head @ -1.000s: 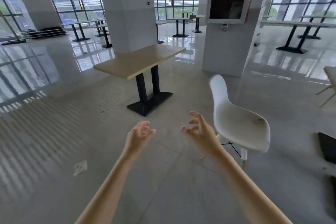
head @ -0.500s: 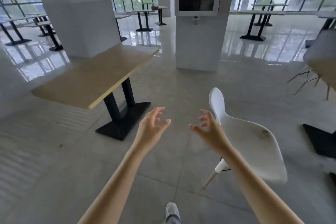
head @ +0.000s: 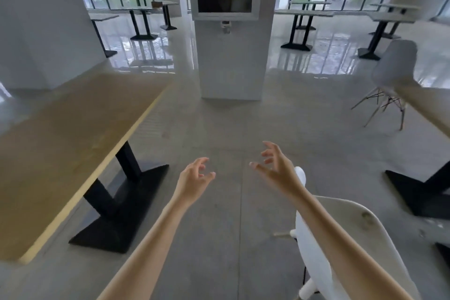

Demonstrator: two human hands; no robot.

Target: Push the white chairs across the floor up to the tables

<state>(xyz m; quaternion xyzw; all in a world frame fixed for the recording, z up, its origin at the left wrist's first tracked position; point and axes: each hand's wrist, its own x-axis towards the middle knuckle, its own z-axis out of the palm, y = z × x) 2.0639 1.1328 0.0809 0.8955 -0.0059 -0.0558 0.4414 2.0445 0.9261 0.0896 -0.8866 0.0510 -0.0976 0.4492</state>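
Note:
A white chair [head: 365, 234] with a stained seat stands at the lower right, its back toward the left. My right hand [head: 277, 170] hovers open just above the top of that chair's back, fingers spread, not touching it. My left hand [head: 194, 178] floats open over the floor to the left of the chair, holding nothing. A long wooden table [head: 60, 148] on black feet fills the left side. A second white chair [head: 392, 68] stands at the far right against another wooden table [head: 428, 109].
A white pillar [head: 231, 56] with a dark screen stands straight ahead, another wall block [head: 41, 31] at the left. Several tables [head: 304, 13] on black bases line the windows. A black table base [head: 423, 190] lies to the right of the near chair.
The view has moved forward and turned right: the near chair has slid to the lower right and the wooden table has come closer on the left. Both hands stay open and raised.

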